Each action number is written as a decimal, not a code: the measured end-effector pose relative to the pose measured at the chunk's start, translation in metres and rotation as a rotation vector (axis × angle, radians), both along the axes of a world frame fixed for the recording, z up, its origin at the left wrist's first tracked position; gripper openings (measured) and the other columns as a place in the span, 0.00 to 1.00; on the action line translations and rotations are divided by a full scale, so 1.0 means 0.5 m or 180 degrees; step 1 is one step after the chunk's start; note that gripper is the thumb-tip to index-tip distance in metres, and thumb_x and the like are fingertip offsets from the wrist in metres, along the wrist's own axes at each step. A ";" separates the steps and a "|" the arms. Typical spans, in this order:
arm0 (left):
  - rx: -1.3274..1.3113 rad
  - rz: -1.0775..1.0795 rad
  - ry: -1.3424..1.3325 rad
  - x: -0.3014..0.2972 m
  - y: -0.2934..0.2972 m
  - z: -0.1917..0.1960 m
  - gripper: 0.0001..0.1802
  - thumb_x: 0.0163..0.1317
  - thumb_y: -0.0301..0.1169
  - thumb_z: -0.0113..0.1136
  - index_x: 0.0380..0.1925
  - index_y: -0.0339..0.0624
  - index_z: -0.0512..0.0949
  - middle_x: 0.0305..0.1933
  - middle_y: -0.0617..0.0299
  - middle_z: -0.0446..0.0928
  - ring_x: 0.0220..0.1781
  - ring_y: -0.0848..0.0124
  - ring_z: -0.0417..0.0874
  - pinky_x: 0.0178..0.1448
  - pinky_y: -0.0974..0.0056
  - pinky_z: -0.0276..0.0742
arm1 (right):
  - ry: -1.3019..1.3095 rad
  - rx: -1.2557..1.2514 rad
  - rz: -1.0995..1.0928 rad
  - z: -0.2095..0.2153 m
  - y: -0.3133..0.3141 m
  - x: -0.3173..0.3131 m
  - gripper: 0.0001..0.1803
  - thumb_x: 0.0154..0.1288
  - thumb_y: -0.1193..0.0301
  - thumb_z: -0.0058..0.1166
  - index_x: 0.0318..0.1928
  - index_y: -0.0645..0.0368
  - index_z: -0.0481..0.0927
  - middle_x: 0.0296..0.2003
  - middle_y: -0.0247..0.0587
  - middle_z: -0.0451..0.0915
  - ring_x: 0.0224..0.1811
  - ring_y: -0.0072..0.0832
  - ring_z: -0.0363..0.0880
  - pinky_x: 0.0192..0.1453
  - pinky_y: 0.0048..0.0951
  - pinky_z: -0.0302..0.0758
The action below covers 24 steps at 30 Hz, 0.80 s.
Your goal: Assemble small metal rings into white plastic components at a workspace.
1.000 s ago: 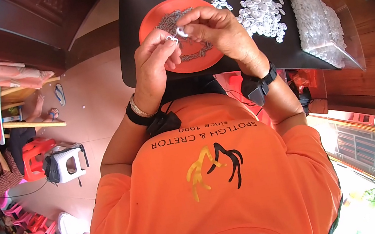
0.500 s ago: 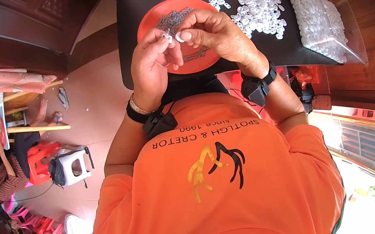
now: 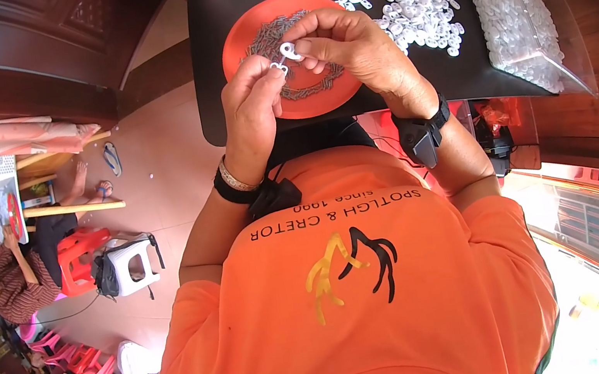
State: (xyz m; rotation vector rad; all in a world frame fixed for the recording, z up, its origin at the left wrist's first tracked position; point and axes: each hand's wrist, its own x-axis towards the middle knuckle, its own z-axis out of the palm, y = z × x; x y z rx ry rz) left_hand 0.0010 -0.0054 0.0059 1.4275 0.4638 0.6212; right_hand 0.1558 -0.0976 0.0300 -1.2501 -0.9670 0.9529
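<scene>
Over the red plate (image 3: 234,44), both hands are pinched close together. My left hand (image 3: 249,109) grips a small white looped piece (image 3: 280,68) between thumb and forefinger. A small white oval plastic piece with a hole (image 3: 289,51) sits in the pinch of my right hand (image 3: 364,51). The two pieces nearly meet; a thin link seems to run between them, but I cannot tell whether they are joined. On the plate lie many short grey metal pins (image 3: 268,38), partly hidden by my hands.
The plate stands on a black table (image 3: 205,14). Loose white oval pieces (image 3: 417,12) are heaped at the right, beside a clear bin (image 3: 517,27) full of similar ones. Far left, another person (image 3: 13,283) sits near a red stool (image 3: 76,261) and a white stool (image 3: 136,266).
My right hand has turned its white piece so that the hole shows. The left hand has lowered slightly, its looped piece now just below the other. The whole view has shifted a little.
</scene>
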 end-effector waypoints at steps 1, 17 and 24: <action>0.0008 -0.0023 -0.0028 0.000 0.000 -0.002 0.11 0.62 0.32 0.48 0.21 0.44 0.66 0.17 0.72 0.63 0.18 0.83 0.63 0.22 0.76 0.53 | 0.0006 0.0002 -0.0004 -0.001 0.000 0.000 0.09 0.65 0.73 0.55 0.43 0.63 0.80 0.30 0.30 0.78 0.30 0.15 0.74 0.38 0.17 0.73; 0.0025 -0.0049 0.0021 -0.002 -0.002 -0.004 0.11 0.62 0.30 0.48 0.21 0.43 0.67 0.17 0.71 0.64 0.18 0.83 0.62 0.22 0.75 0.53 | 0.0012 0.0061 0.0054 -0.006 0.002 -0.005 0.08 0.65 0.74 0.55 0.43 0.64 0.80 0.30 0.31 0.78 0.31 0.15 0.73 0.38 0.17 0.72; -0.0023 -0.0030 0.0041 -0.001 -0.002 -0.005 0.10 0.63 0.30 0.49 0.23 0.42 0.69 0.18 0.71 0.64 0.19 0.82 0.63 0.23 0.76 0.54 | -0.0152 0.0032 0.0200 -0.004 0.003 -0.015 0.08 0.64 0.77 0.54 0.43 0.64 0.79 0.33 0.32 0.79 0.34 0.15 0.75 0.39 0.18 0.74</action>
